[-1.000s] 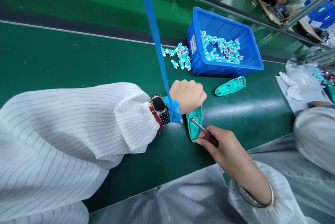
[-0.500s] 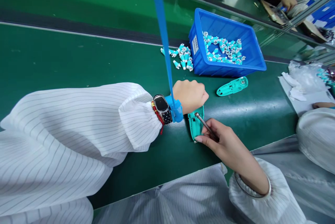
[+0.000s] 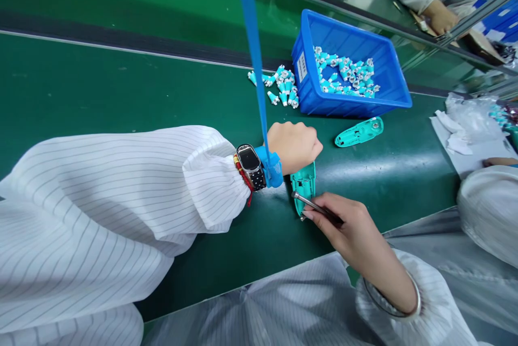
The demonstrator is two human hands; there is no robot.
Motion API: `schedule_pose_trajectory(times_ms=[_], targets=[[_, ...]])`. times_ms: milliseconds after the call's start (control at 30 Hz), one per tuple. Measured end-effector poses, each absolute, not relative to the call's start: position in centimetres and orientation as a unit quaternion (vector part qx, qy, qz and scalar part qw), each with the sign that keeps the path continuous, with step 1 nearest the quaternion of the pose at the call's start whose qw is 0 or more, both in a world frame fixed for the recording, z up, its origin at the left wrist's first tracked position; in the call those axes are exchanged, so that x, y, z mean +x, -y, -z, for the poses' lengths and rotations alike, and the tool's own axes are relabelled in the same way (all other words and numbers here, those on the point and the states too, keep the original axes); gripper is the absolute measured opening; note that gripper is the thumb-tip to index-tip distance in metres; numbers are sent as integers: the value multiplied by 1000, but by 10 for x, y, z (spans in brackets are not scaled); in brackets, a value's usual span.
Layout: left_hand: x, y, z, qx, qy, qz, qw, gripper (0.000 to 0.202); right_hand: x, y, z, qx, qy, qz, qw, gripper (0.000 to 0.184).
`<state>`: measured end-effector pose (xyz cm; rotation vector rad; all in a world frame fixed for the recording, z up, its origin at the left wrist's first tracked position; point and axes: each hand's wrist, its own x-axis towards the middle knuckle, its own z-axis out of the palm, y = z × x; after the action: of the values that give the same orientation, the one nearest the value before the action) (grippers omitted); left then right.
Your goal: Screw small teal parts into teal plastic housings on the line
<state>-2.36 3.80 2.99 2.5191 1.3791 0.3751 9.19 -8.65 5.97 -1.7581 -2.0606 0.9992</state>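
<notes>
A teal plastic housing half (image 3: 304,184) lies open side up on the bench, its far end hidden under my left hand (image 3: 295,146). That hand is closed over the end, fingertips out of sight, with a watch and a blue strap at the wrist. My right hand (image 3: 343,222) grips a thin metal rod-shaped tool (image 3: 313,205) between thumb and fingers, its tip over the housing's lower left edge. The right thumb is at the housing's near tip, by a small shiny metal piece. Another teal housing half (image 3: 359,133) rests farther right.
Behind stands a blue bin (image 3: 356,106) holding many small teal-and-white parts. A loose pile of the same parts (image 3: 285,87) sits left of it. A blue cord (image 3: 253,49) runs up from my left wrist. Co-workers' arms show at the upper right and right edge.
The tool's tip has moved down and left across the housing, and the tool now lies flatter in my right hand. My left hand has stayed in place. The co-worker's hand behind has shifted.
</notes>
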Motion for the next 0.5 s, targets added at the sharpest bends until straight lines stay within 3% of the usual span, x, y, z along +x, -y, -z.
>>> schedule_pose_trajectory(times_ms=[167,500], targets=[[-24,-38,-29,861,-476,-130,124,40,97,99,-48,-554,782,-242,153,9],[-24,-39,-27,863,-471,-139,116,39,110,110,-30,-448,875,-80,163,21]])
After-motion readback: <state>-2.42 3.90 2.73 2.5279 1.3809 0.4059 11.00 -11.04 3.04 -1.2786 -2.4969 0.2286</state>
